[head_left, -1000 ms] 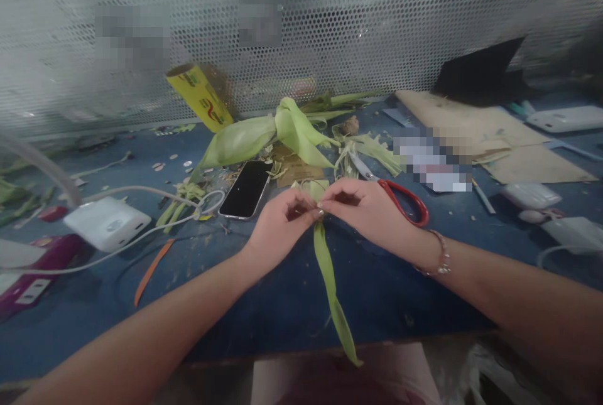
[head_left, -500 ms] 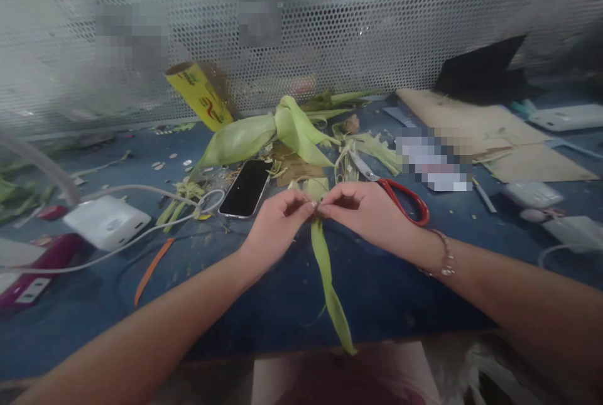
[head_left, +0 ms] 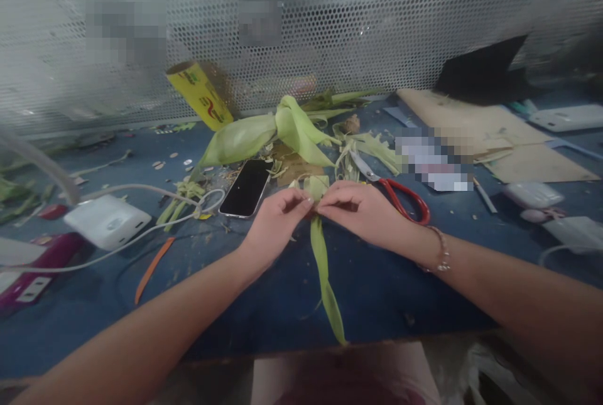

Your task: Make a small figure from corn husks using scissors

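Observation:
My left hand point(head_left: 281, 216) and my right hand point(head_left: 351, 207) meet at the middle of the blue table, both with fingers pinched on a green leaf strip point(head_left: 321, 257). The strip's folded upper part shows just beyond my fingertips, and its long twisted tail runs down toward the table's front edge. Right behind my right hand lie scissors with red handles point(head_left: 409, 199). A dark-screened phone point(head_left: 245, 188) is left of and beyond my left hand. Large pale green husk leaves point(head_left: 245, 140) lie behind both hands.
A yellow tube point(head_left: 203, 98) leans on the perforated metal screen. At the left are a white charger point(head_left: 108, 223) with a cable, and an orange strip point(head_left: 153, 271). Brown cardboard point(head_left: 456, 122) lies at the right. Dry husk scraps point(head_left: 377, 151) are behind the scissors.
My right hand has shifted slightly left, closer to my left fingertips. The lower end of the leaf strip has swung a little to the left.

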